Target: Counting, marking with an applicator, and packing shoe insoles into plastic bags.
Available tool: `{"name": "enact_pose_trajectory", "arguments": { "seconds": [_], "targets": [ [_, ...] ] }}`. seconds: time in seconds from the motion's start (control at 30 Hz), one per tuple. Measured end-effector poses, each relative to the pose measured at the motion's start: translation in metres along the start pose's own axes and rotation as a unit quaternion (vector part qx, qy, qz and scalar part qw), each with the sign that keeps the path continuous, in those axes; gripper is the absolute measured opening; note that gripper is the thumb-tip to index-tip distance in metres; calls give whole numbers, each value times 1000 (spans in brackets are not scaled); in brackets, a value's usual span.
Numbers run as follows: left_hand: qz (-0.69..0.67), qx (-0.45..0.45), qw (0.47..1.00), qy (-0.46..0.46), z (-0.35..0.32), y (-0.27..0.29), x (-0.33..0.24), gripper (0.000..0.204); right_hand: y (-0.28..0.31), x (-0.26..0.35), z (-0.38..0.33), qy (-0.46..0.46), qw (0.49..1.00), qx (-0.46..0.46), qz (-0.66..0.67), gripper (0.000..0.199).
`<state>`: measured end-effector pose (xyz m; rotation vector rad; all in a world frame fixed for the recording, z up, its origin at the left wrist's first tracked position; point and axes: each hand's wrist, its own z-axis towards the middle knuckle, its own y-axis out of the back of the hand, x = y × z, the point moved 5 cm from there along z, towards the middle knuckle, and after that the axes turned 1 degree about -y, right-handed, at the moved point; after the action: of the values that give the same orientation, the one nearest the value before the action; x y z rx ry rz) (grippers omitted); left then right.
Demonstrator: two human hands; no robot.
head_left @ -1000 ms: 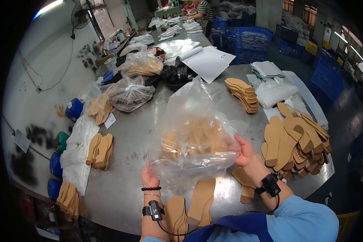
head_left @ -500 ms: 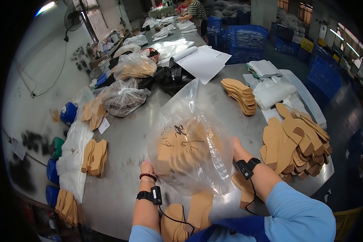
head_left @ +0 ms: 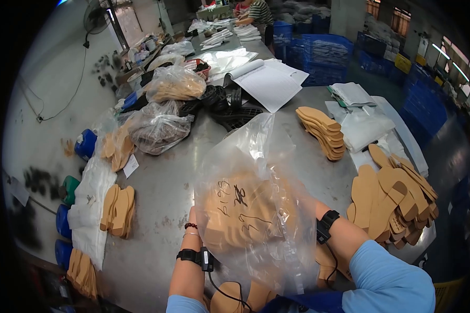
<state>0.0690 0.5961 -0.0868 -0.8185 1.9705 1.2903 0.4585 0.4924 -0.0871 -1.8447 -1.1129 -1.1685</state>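
The clear plastic bag is in the lower middle of the frame, raised above the grey table and standing almost upright. It is crumpled and shiny, with black handwriting on the front. Inside it is a stack of tan shoe insoles, seen blurred through the plastic.

the bag is thin clear plastic, glossy and wrinkled. the insoles look like matt tan board, smooth. the table is dull grey metal with scratches. the crates are blue plastic. the sheets are white paper.
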Motion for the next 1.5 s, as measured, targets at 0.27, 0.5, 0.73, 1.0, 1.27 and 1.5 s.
{"name": "enact_pose_trajectory", "arguments": {
  "seconds": [0.27,0.5,0.73,1.0,1.27,1.5],
  "targets": [
    [-86,61,994,-17,-31,-31,-15,24,53,-16,-44,52,993,74,-80,12],
    [-167,149,974,-36,-31,-53,-29,25,24,28,-45,87,978,105,-160,13],
    [-239,212,947,-20,-106,-36,21,26,11,27,-98,98,954,170,-227,13],
    [-309,296,902,-66,-144,-30,-20,28,-68,136,-119,163,915,203,-309,14],
    [-366,374,845,-106,-186,-2,-167,30,-9,177,-239,223,862,235,-389,15],
    [-116,290,750,-584,-259,24,-264,46,36,193,-333,400,818,411,-51,26]
  ]
}}
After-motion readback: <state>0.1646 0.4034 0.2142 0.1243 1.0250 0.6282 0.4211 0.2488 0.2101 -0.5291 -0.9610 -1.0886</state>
